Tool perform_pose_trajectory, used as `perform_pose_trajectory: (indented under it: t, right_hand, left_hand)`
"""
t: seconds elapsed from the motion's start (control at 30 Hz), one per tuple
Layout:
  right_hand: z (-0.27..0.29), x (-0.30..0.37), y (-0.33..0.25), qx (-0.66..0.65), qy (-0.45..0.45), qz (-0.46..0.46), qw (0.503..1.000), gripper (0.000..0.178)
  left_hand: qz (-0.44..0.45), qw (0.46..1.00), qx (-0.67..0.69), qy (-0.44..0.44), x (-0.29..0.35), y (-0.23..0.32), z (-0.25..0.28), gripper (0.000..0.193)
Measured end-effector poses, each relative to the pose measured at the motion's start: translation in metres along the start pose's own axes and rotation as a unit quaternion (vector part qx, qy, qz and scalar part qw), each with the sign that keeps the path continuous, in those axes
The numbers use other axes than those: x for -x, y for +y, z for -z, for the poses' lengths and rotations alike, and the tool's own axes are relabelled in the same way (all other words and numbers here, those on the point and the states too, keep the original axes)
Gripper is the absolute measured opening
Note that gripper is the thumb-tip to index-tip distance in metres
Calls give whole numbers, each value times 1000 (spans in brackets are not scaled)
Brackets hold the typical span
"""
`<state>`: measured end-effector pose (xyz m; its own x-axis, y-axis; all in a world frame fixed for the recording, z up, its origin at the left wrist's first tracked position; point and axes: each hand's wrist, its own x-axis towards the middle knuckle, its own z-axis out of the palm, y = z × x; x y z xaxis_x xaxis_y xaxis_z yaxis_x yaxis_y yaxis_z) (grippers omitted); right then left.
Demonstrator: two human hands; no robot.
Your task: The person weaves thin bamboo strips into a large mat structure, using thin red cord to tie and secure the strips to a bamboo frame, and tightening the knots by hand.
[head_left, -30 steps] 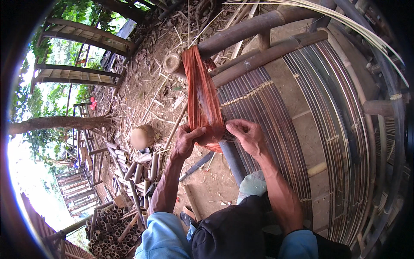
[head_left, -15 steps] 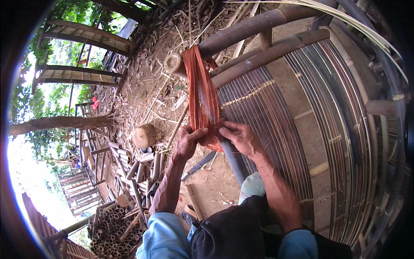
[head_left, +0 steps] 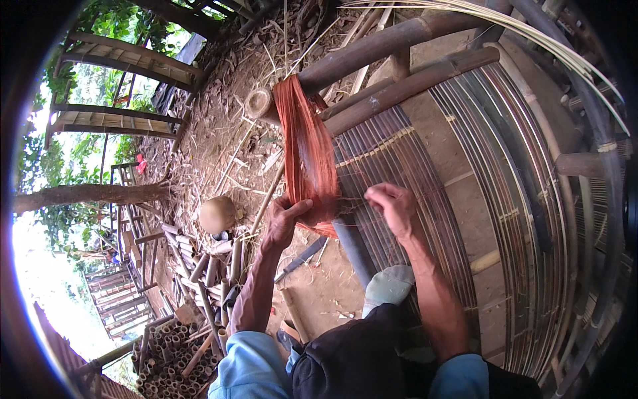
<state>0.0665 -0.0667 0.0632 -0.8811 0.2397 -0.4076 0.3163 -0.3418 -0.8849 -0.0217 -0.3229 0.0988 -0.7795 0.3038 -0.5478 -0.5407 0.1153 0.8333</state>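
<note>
A skein of rust-orange thread (head_left: 312,143) hangs looped over a thick dark bamboo pole (head_left: 372,56). My left hand (head_left: 286,216) is closed round the lower left part of the loop, thumb pressed on the strands. Off to the right of the skein, my right hand (head_left: 393,203) is raised with thumb and fingers pinched together. Fine loose strands show faintly between it and the skein; whether the fingers hold one is too small to tell. Beneath the right hand lies a slatted bamboo bench top (head_left: 392,159).
A second slatted section (head_left: 492,166) curves along the right. Cut bamboo tubes (head_left: 176,359) are stacked at lower left, near a round wooden block (head_left: 217,215). A dark bamboo post (head_left: 355,249) slants below the skein. Pale thin strips (head_left: 478,8) arch across the top right.
My right hand has moved right, away from the skein, with its fingers pinched. My left hand keeps its grip. The loop now hangs more spread apart.
</note>
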Motion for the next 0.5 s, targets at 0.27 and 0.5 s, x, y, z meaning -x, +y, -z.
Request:
perform_pose_trajectory:
  t: [0.27,0.5]
  right_hand:
    - [55,26,-134,-71,-73,51,994,29]
    - [80,111,-288,397,-18,194,897,20]
  left_hand:
    - [-227,849,-430,207,-5,29,-46,72]
    - [-531,767,-358,-45,30,117,-181,106]
